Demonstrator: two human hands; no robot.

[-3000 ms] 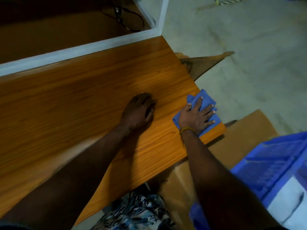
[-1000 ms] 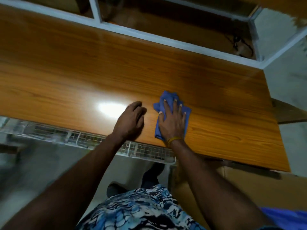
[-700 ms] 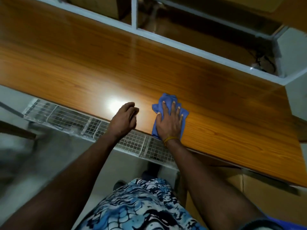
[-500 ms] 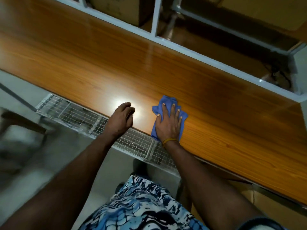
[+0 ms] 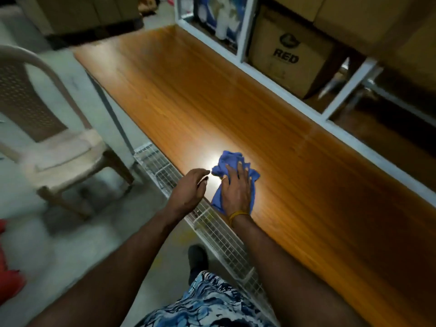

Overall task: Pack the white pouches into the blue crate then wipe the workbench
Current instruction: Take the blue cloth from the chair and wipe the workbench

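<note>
A crumpled blue cloth point(image 5: 232, 162) lies on the glossy wooden workbench point(image 5: 295, 166) near its front edge. My right hand point(image 5: 237, 191) presses flat on the cloth with straight fingers. My left hand point(image 5: 190, 188) hovers at the bench's front edge just left of the cloth, fingers loosely curled and holding nothing. No white pouches or blue crate are in view.
A wire mesh tray point(image 5: 212, 220) runs under the bench's front edge. A beige plastic chair point(image 5: 47, 138) stands on the floor to the left. Behind the bench a white frame point(image 5: 330, 112) fronts a cardboard box point(image 5: 287, 57) marked RED. Something red point(image 5: 7, 274) sits at the far left.
My right hand has slid the cloth leftward along the bench, from its right end towards the middle. My left hand moved along with it, from flat on the wood to the front edge.
</note>
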